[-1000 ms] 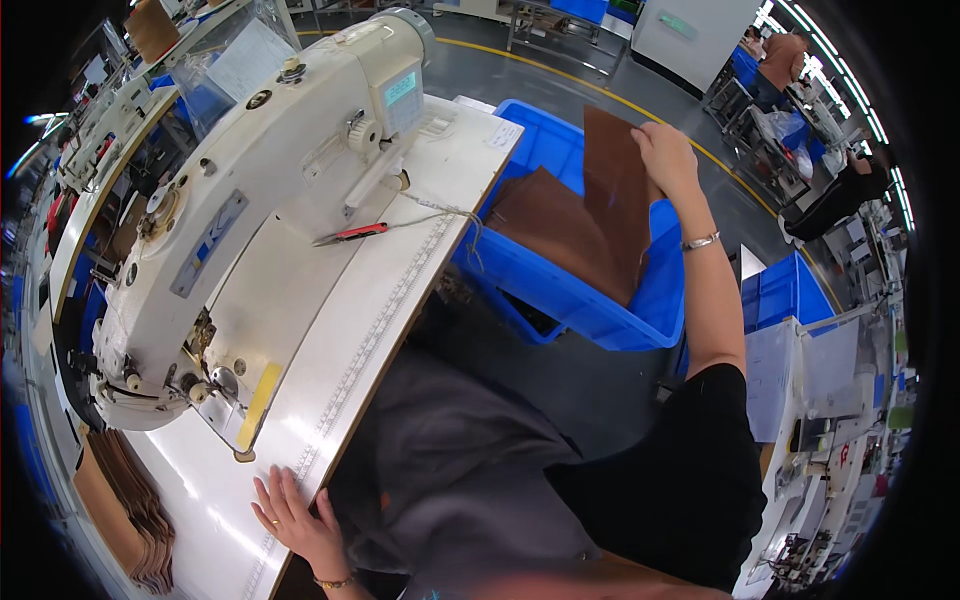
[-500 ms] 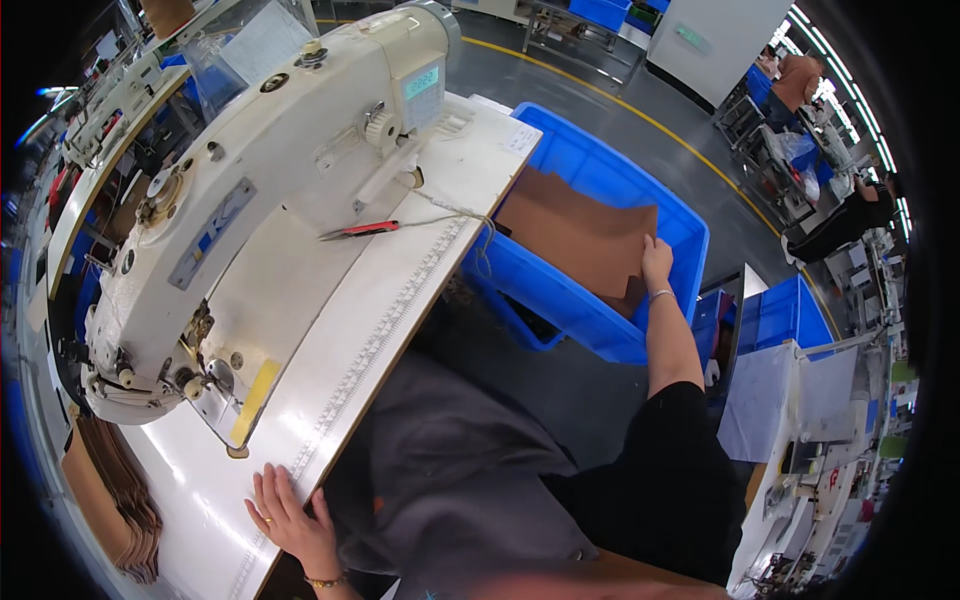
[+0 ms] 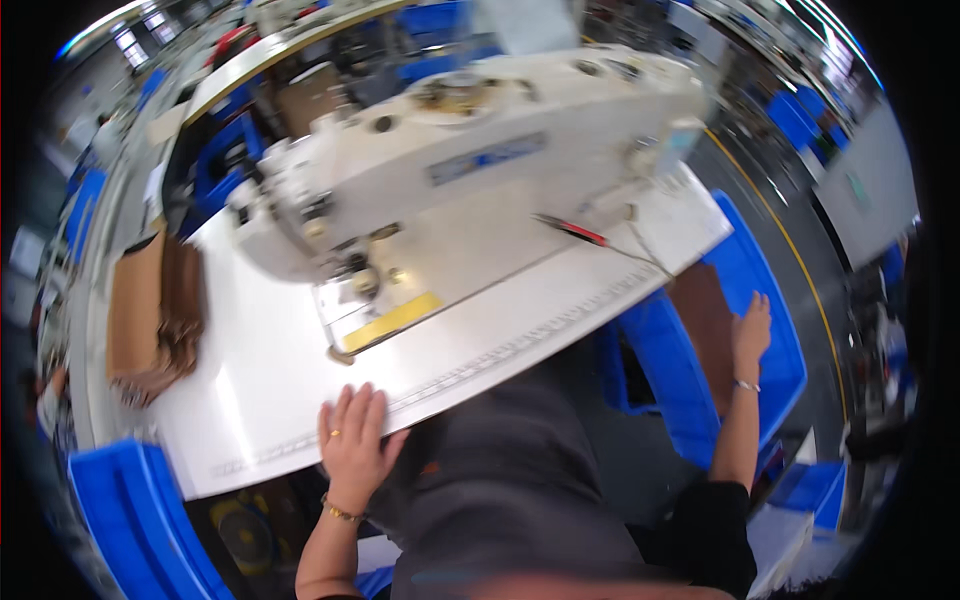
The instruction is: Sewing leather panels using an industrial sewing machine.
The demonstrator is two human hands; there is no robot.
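Note:
My left hand (image 3: 355,430) lies open on the white table (image 3: 245,390) at its front edge. My right hand (image 3: 750,330) is over the blue bin (image 3: 775,385) beside the table, fingers apart, just right of the brown sheets (image 3: 705,330) lying in it. A white sewing machine (image 3: 380,170), slightly blurred, stands on the table. Red-handled snips (image 3: 580,232) rest on its bed with a cord nearby. A stack of brown folded pieces (image 3: 150,320) sits at the table's left end.
Another blue bin (image 3: 125,510) stands at the lower left, one more (image 3: 820,490) at the lower right. Workbenches with bins and machines surround the table. A grey cabinet (image 3: 865,190) stands across the yellow-lined floor. A blurred person (image 3: 50,400) is at the far left.
My right hand has lowered the brown sheet into the bin and let go of it. The view has swung left, showing more of the table's left end and the bin there.

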